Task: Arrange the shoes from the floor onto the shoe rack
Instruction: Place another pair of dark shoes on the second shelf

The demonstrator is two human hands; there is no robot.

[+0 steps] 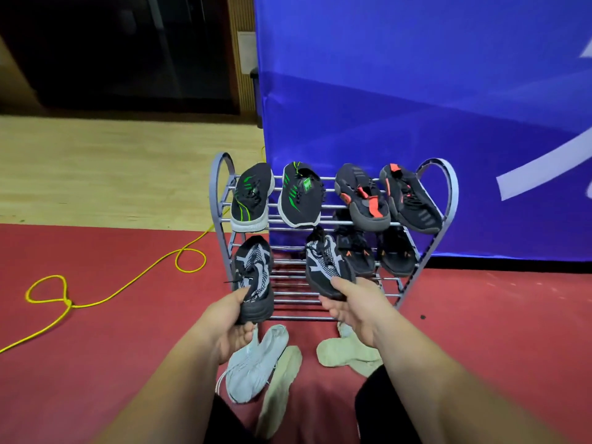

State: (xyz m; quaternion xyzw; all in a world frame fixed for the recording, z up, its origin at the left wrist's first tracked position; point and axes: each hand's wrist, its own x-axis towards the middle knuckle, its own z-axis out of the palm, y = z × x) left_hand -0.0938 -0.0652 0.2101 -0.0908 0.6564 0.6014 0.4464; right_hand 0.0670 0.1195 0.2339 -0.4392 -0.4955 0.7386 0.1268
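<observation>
occlusions and crops, head view
dark orange-marked pair on middle tier half hidden behind top-tier shoes; pale shoe partly under right forearm; yellow cable runs off left edge; green tag unreadable.

**One head-worn camera, looking forward and down**

A single wide-angle camera sits on the person's head and faces forward and down. It looks at the shoe rack, which stands near the middle of the frame in front of a blue banner. The view is close. Both forearms enter from the bottom edge, and the left hand and right hand lie just below centre at the rack's lower tier. The red floor fills the lower half, and straight lines bow toward the edges.
</observation>
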